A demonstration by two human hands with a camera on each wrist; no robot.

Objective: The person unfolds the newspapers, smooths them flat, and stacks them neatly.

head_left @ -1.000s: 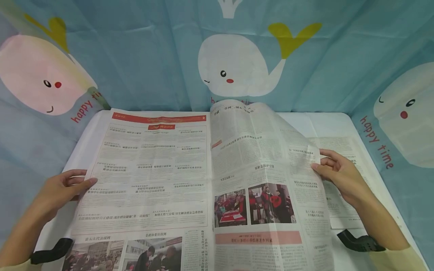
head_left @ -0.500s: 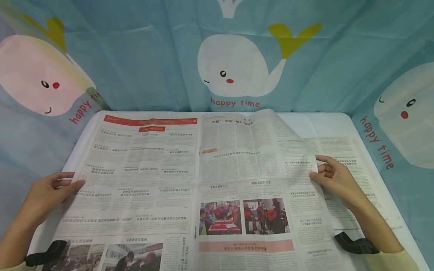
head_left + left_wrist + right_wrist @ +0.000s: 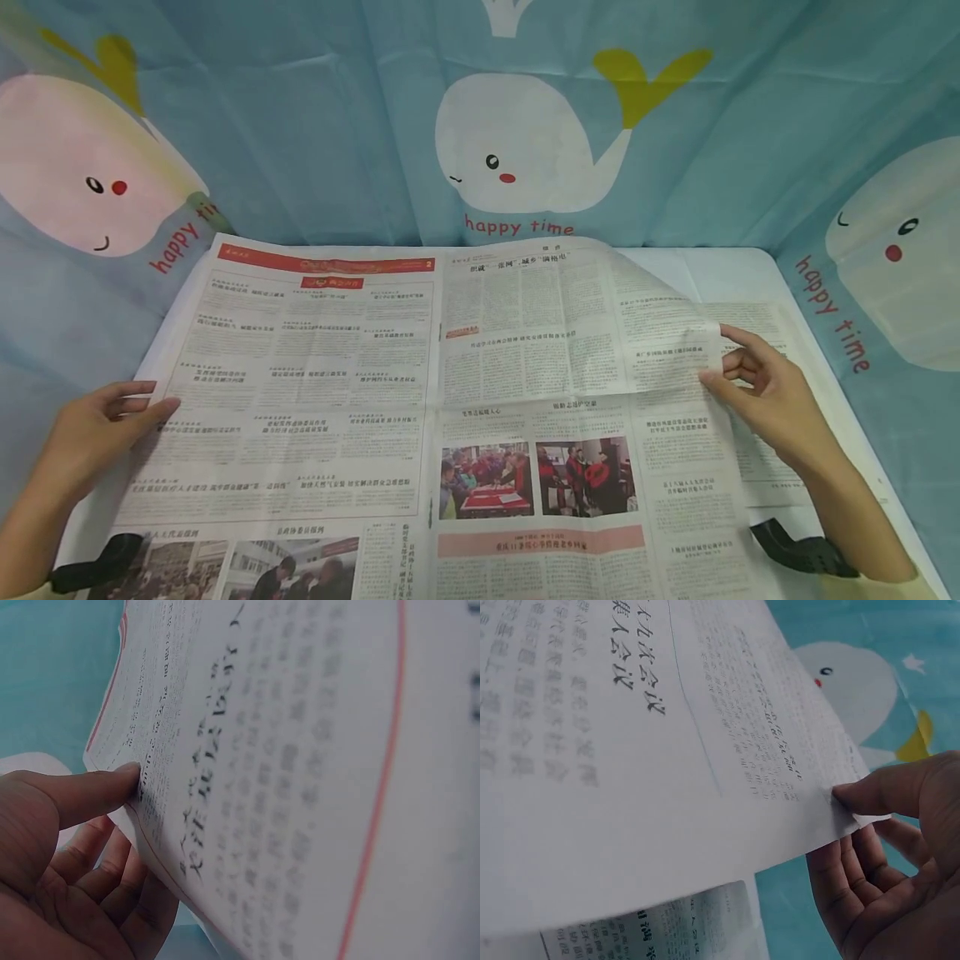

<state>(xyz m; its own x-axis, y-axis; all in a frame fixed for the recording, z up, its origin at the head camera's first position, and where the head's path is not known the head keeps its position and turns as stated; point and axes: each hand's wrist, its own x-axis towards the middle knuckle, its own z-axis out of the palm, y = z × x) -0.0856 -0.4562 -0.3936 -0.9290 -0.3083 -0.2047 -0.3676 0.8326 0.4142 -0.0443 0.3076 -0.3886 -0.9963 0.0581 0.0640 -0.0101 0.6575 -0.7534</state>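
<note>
A wide newspaper point(image 3: 315, 367) lies spread open before me, its centre fold running down the middle. My left hand point(image 3: 101, 433) pinches its left edge, thumb on top and fingers behind the sheet. In the left wrist view the thumb point(image 3: 97, 795) presses on the printed page while the other fingers curl beneath. At the opposite side my right hand point(image 3: 772, 400) pinches the right edge, which is lifted above the table. The right wrist view shows this raised corner point(image 3: 847, 814) between thumb and fingers. Colour photos point(image 3: 583, 477) and a red banner mark the pages.
Another printed sheet point(image 3: 772, 467) lies on the white table point(image 3: 720, 271) at the right, partly under the raised page. A blue curtain with whale prints point(image 3: 517, 142) hangs behind the table and at both sides.
The newspaper has shifted left and flattened out, its bulging right page now smoother. My left hand has moved left; my right hand dipped, then rose slightly and went right, pulling the edge outward.
</note>
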